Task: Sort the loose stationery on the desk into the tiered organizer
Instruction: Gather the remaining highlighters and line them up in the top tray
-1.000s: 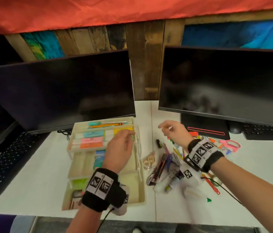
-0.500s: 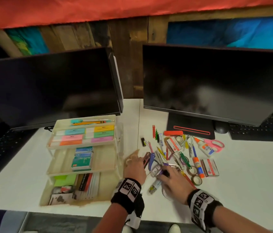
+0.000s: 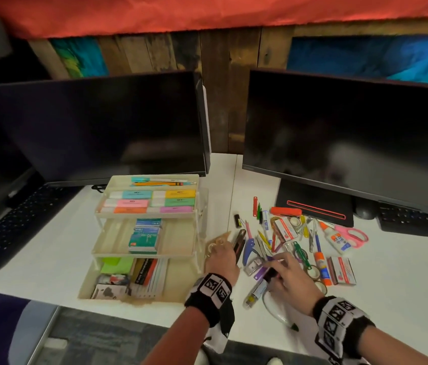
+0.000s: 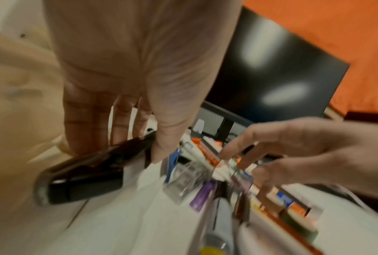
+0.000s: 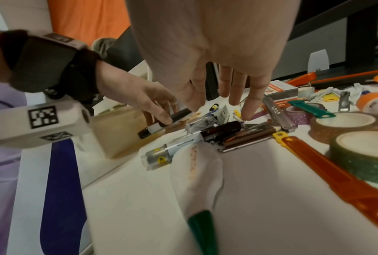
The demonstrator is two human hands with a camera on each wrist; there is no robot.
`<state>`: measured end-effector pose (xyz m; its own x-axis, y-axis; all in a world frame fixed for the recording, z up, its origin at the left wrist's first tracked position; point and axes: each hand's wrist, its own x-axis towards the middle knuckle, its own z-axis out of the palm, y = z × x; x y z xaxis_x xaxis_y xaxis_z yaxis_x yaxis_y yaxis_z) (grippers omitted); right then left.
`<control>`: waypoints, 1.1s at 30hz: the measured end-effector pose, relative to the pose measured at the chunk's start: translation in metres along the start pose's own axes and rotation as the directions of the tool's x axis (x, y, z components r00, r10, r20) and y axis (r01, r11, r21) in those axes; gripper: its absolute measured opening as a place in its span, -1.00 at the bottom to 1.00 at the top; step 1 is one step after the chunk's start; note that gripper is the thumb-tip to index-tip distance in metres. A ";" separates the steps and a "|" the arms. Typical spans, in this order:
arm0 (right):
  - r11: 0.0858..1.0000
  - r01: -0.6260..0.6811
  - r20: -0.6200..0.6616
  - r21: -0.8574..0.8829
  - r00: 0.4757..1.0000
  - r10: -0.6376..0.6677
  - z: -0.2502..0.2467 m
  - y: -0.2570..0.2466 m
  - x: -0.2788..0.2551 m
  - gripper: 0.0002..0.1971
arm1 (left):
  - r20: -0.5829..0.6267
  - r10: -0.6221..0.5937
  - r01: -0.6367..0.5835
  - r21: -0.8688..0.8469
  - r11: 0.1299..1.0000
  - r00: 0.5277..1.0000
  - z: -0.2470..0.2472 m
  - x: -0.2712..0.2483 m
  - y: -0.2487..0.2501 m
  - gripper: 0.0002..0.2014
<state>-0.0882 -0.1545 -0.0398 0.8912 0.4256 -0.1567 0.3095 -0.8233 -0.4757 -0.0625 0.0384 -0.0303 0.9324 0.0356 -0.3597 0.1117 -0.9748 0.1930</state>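
Observation:
The cream three-tier organizer [image 3: 144, 255] stands left of centre and holds sticky-note pads, pencils, boxes and envelopes. Loose stationery lies in a heap to its right. My left hand [image 3: 223, 248] [image 4: 118, 146] reaches down at the heap's left edge. A black stapler [image 3: 239, 242] [image 4: 90, 172] runs between its thumb and fingers, and they pinch it. My right hand [image 3: 276, 262] [image 5: 223, 105] hovers over the near part of the heap, fingers hanging straight, tips touching small items. A black marker [image 3: 270, 273] [image 5: 220, 132] lies under it, not gripped.
Two dark monitors [image 3: 102, 127] [image 3: 352, 133] stand behind, with keyboards [image 3: 10, 233] [image 3: 418, 222] at both sides. The heap includes pink scissors [image 3: 352, 234], a glue bottle [image 3: 338, 239], tape rolls [image 5: 362, 151], staple boxes [image 3: 342, 271] and an orange stapler [image 3: 285, 211]. The desk's front edge lies just below my wrists.
A second ago my left hand was at the organizer's top tier and my right hand was raised over the far side of the heap. Both have come down to the heap's near left part.

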 end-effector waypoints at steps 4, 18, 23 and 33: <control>0.998 -0.042 -0.017 0.049 0.999 0.043 0.001 -0.004 0.007 -0.64 | -0.136 0.126 -0.154 -0.224 0.962 0.983 -0.019 -0.019 -0.004 -0.44; 0.986 0.089 0.034 0.142 0.995 -0.095 0.014 -0.050 0.035 -0.70 | 0.526 0.012 0.129 -0.232 0.964 0.850 -0.093 -0.110 -0.155 -0.63; 0.982 0.114 0.029 0.154 0.992 -0.119 0.017 -0.069 0.047 -0.70 | 0.575 -0.106 0.579 -0.762 0.290 0.811 -0.079 -0.102 -0.164 -0.77; 0.980 0.095 0.018 0.174 0.995 -0.100 0.007 -0.070 0.046 -0.69 | 0.584 -0.159 0.331 -0.640 -0.693 0.796 -0.042 -0.037 -0.142 -0.72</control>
<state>-0.0713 -0.0748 -0.0201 0.8499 0.5121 -0.1238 0.3303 -0.7011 -0.6320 -0.0985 0.1851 -0.0059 0.5237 0.0543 -0.8502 0.4516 0.8285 0.3311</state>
